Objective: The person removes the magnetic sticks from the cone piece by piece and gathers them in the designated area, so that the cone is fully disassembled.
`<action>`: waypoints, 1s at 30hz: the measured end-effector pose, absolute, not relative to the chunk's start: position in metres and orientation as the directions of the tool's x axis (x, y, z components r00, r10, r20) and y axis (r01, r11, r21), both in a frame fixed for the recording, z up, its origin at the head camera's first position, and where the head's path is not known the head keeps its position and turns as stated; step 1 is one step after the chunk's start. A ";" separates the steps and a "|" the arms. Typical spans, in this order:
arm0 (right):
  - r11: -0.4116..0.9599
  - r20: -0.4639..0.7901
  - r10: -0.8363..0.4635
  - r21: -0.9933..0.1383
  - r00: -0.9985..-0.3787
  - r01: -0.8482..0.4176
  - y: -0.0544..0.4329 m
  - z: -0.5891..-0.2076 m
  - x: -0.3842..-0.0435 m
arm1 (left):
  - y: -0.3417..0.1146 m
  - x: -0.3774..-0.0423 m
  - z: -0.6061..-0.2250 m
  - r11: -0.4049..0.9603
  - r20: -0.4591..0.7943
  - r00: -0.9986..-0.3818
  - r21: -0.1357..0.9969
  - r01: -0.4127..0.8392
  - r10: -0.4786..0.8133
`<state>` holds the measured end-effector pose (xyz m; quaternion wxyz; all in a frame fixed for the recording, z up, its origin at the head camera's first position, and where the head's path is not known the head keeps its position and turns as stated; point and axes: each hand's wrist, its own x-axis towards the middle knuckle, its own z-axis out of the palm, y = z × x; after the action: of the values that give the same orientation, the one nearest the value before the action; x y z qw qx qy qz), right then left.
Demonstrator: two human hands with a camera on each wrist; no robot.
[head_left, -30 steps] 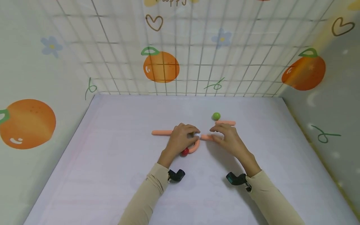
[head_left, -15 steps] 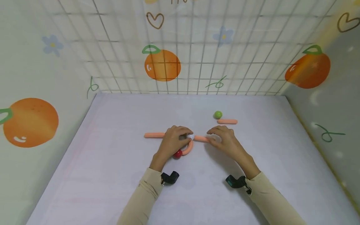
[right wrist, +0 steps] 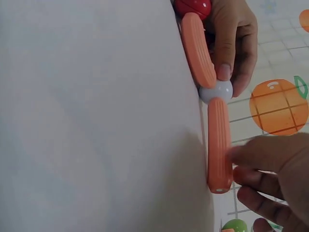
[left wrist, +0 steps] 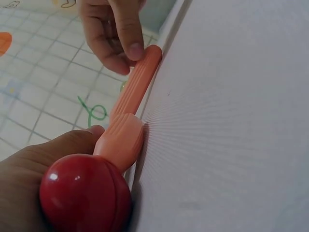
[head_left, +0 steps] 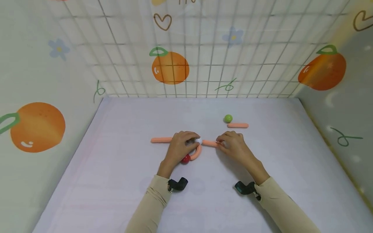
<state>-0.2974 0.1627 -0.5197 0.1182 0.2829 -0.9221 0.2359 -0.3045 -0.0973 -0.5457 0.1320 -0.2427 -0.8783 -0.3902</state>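
Note:
My left hand pinches a white ball between thumb and fingers. From that ball a straight salmon-pink ribbed rod runs right, and my right hand pinches it near its free end with thumb and fingertips. A curved salmon-pink rod leads from the white ball toward a red ball, which lies under the left hand's wrist side in the head view. Left of the hand another straight salmon-pink rod sticks out; its inner end is hidden behind the hand.
Farther back on the white tabletop lie a green ball and a loose salmon-pink rod, close together. A curtain with printed oranges and grid lines stands behind the table, with walls on both sides.
Both the left hand and the joined pieces shifted left, then stayed nearly still. My right hand's thumb and fingers have come together on the end of the right-hand rod.

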 end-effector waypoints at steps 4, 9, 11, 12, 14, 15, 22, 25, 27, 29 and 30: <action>0.734 0.335 -0.473 -0.362 -0.815 -0.574 0.164 -0.521 -0.296 | -0.097 -0.304 -0.545 0.580 0.415 -0.852 0.626 0.521 0.318; 0.762 0.325 -0.470 -0.321 -0.821 -0.563 0.165 -0.522 -0.295 | -0.095 -0.304 -0.546 0.578 0.392 -0.862 0.640 0.507 0.322; 0.753 0.338 -0.480 -0.314 -0.809 -0.578 0.166 -0.520 -0.295 | -0.095 -0.304 -0.545 0.578 0.393 -0.861 0.639 0.508 0.322; 0.747 0.345 -0.490 -0.307 -0.801 -0.589 0.166 -0.519 -0.295 | -0.095 -0.304 -0.545 0.578 0.395 -0.860 0.637 0.510 0.322; 0.735 0.350 -0.507 -0.303 -0.788 -0.607 0.168 -0.516 -0.294 | -0.095 -0.305 -0.545 0.585 0.395 -0.859 0.629 0.511 0.326; 0.731 0.348 -0.514 -0.300 -0.784 -0.613 0.169 -0.513 -0.294 | -0.095 -0.305 -0.545 0.585 0.395 -0.857 0.627 0.515 0.331; 0.733 0.339 -0.500 -0.324 -0.797 -0.598 0.188 -0.503 -0.288 | -0.095 -0.304 -0.547 0.661 0.444 -0.838 0.530 0.531 0.318; 0.719 0.339 -0.508 -0.340 -0.792 -0.607 0.191 -0.506 -0.287 | -0.095 -0.304 -0.548 0.677 0.453 -0.821 0.485 0.554 0.348; 0.711 0.349 -0.514 -0.339 -0.784 -0.616 0.190 -0.508 -0.288 | -0.094 -0.304 -0.549 0.658 0.453 -0.814 0.493 0.569 0.364; 0.708 0.361 -0.514 -0.333 -0.778 -0.622 0.187 -0.508 -0.289 | -0.091 -0.304 -0.549 0.625 0.456 -0.810 0.523 0.580 0.370; 0.710 0.363 -0.514 -0.328 -0.777 -0.623 0.186 -0.509 -0.290 | -0.090 -0.304 -0.548 0.608 0.464 -0.806 0.537 0.585 0.367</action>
<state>-0.2900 0.1861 -0.5086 0.1234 0.3100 -0.9164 0.2209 -0.3038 -0.0900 -0.5485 0.1552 -0.2696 -0.8830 -0.3515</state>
